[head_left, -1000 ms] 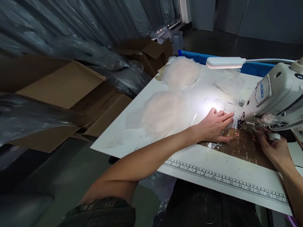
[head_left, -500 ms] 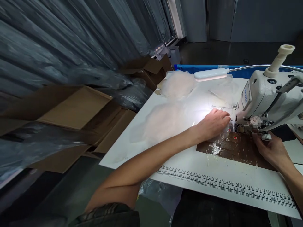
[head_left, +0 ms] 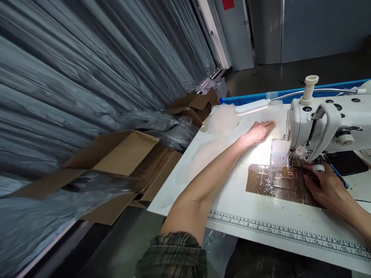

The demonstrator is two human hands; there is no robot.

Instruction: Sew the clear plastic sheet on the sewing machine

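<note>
My left hand (head_left: 259, 132) reaches across the white table, fingers stretched out flat at the edge of a pile of thin, sheer white fabric (head_left: 272, 114). Nothing shows in its grip. My right hand (head_left: 327, 184) rests beside the presser foot of a white sewing machine (head_left: 333, 119). Its thumb and forefinger are apart, the fingertips partly hidden behind a white ridged knob (head_left: 318, 168). Between the hands, a brown taped sheet (head_left: 269, 181) covers the table by the needle area, with small red marks near the foot.
A white lamp (head_left: 252, 107) on a bendable neck lights the table (head_left: 179, 197). Puffy pale fabric piles (head_left: 223, 119) lie at the left. A printed ruler (head_left: 278, 230) runs along the front edge. A dark phone-like slab (head_left: 348, 163) lies right. Open cardboard boxes (head_left: 127, 154) stand left.
My left hand has left the spot beside the presser foot and moved away toward the fabric at the back. The right hand stays by the foot. The view has shifted.
</note>
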